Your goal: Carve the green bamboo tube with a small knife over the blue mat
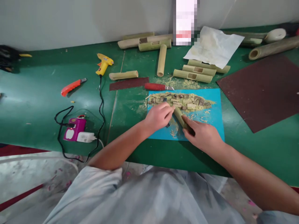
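Observation:
Over the blue sheet [211, 127], my right hand [203, 133] is wrapped round the lower part of a short green bamboo tube [179, 115], which lies at a slant. My left hand [158, 115] is closed at the tube's upper end, fingers curled; what it pinches is too small to make out. Just beyond both hands, bamboo chips [191, 106] and sawdust form a long pile on the sheet. A red-handled knife [155, 86] rests at the sheet's far left edge.
Cut bamboo tubes [192, 76] and white paper [212, 45] lie behind. Left are a yellow glue gun [104, 64], an orange cutter [72, 87] and a purple power block [74, 129] with cables. A brown sheet [263, 93] covers the right of the green table [130, 149].

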`<state>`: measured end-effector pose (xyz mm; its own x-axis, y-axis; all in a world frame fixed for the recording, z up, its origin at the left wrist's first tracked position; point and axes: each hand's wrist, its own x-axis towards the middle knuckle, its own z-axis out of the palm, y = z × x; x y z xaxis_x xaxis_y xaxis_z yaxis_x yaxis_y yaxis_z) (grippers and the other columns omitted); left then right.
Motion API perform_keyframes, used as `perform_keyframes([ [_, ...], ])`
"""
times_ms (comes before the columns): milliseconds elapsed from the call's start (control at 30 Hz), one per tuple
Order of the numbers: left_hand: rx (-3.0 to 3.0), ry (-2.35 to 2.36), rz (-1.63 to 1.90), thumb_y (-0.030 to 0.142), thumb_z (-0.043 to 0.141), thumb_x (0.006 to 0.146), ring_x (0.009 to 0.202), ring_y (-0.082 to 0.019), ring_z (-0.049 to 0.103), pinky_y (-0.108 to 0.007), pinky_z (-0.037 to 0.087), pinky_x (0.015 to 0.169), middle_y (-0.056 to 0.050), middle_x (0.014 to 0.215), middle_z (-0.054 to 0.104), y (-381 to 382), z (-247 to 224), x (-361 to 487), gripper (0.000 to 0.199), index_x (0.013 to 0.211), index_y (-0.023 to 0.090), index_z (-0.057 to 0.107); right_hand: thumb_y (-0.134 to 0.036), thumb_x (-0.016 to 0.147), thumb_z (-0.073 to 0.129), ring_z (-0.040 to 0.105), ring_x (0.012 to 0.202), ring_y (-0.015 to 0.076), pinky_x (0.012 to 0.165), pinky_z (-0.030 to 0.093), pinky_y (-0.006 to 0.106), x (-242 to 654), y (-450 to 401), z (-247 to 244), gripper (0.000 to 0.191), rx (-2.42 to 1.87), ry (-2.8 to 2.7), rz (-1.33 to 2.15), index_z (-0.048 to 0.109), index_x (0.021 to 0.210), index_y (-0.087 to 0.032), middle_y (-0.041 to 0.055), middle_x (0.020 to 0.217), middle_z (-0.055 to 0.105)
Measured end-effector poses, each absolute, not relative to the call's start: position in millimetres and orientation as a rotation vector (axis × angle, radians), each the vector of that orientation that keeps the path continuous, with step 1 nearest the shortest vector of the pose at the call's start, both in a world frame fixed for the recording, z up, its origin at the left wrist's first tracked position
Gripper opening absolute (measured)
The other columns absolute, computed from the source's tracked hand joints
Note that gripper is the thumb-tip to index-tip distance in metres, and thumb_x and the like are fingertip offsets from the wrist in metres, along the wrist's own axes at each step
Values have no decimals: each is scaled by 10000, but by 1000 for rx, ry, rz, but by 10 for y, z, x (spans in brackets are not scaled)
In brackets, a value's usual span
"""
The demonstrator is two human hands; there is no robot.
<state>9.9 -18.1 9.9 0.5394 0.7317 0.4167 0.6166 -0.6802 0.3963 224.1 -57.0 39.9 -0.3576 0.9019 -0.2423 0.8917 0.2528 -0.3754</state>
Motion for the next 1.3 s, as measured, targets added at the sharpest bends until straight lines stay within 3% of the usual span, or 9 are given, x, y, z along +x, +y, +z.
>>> perform_keyframes([
  [933, 2561, 1132, 945, 182, 539, 989, 731, -142, 670, -244, 540, 672, -66, 834, 702, -39, 88, 35, 174, 1003, 119, 701, -367, 927, 482, 720, 780, 230, 558, 382, 308, 2243, -576, 394, 540, -1760, -2452, 709, 565, 1451, -268, 38, 1013, 784],
  [1300, 2633, 1089, 862, 219, 470, 1032, 713, -131, 645, -225, 510, 640, -53, 796, 679, -154, 115, 95, 238, 1004, 127, 688, -363, 933, 477, 722, 770, 219, 565, 395, 304, 2243, -562, 398, 543, -1748, -2457, 711, 561, 1454, -237, 53, 1002, 786],
])
